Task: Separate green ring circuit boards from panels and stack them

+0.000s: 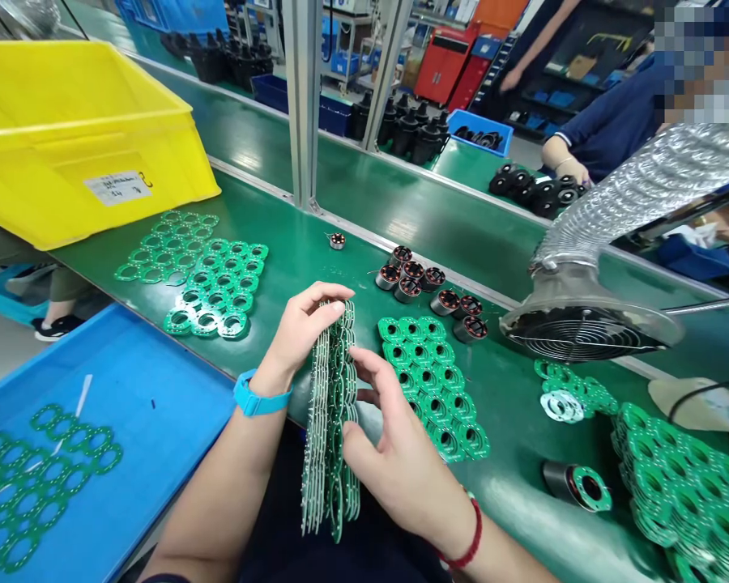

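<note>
I hold a thick stack of green ring-patterned circuit panels (331, 421) on edge, between both hands, over the near edge of the green bench. My left hand (300, 328), with a blue wristband, grips the top left of the stack, fingers curled over it. My right hand (392, 449), with a red cord at the wrist, presses against the stack's right side, thumb and fingers on the panels. One flat green panel (434, 385) lies just right of my right hand. Several small black and red motor stators (428, 287) stand behind it.
Two more green panels (203, 267) lie left on the bench (352, 202). A yellow bin (78, 129) sits far left, a blue tray (151, 405) with panels near left. A fume duct with a grille (583, 324) and a panel pile (686, 486) are right. Another person's hand (568, 166) works across the belt.
</note>
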Tool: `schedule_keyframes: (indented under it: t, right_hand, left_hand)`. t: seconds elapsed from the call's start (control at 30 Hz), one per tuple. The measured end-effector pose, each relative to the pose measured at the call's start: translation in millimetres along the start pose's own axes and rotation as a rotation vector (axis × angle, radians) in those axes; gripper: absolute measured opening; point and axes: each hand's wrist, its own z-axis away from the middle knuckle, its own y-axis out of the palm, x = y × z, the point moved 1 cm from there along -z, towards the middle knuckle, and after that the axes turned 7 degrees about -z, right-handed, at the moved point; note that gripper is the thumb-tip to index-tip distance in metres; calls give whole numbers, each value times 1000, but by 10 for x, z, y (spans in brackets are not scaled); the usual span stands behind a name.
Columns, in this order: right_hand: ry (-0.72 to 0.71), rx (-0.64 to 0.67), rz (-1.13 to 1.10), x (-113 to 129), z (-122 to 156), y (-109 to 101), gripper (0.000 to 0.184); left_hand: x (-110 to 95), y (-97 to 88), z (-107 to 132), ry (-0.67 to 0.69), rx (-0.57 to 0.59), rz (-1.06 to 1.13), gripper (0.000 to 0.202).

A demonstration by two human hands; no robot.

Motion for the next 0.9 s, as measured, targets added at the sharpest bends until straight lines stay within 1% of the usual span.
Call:
schedule_keyframes:
  t: [0.07, 0.13, 0.23, 0.3, 0.33, 0.37, 0.47, 0.57, 0.6, 0.63, 0.73, 0.8, 0.9]
  right_hand:
    - [-2, 15, 16, 29, -13, 33, 63]
    - [-7, 15, 21, 40, -16, 50, 63]
    - [-4, 12, 7, 24, -9, 52, 62]
    - [-9, 15, -14, -1, -2, 46, 61]
    - [-12, 18, -28, -16, 1, 45, 60]
    - [-13, 23, -42, -31, 3, 45, 59]
    - [-26, 40, -83, -69, 4, 62, 59]
    - [-44, 63, -115, -86, -3, 97, 61]
    - [-46, 66, -123, -90, -5, 106, 62]
    - [-46, 69, -127, -96, -6, 112, 62]
    - [-48, 72, -146, -132, -2, 107, 63]
    - [-60, 83, -177, -167, 5, 93, 63]
    - [-75, 92, -217, -211, 13, 77, 63]
  left_hand:
    - [-8, -14, 0, -4, 17, 30, 20]
    - [-5, -47, 2, -41, 27, 71, 19]
    - [31, -131, 8, -93, -24, 157, 19]
    - [68, -183, 12, -75, -57, 246, 12]
    - [85, -199, 14, -59, -51, 295, 8]
    - [98, -206, 16, -45, -32, 342, 8]
    - [94, -185, 22, -48, 31, 405, 14]
    - [35, -140, 17, -117, 92, 312, 38]
    - [13, -129, 11, -142, 124, 256, 42]
    - [-7, -122, 4, -160, 159, 199, 42]
    - [-42, -126, -20, -165, 224, 81, 29]
    - [-45, -135, -27, -163, 234, 67, 24]
    - [-43, -147, -25, -174, 224, 80, 26]
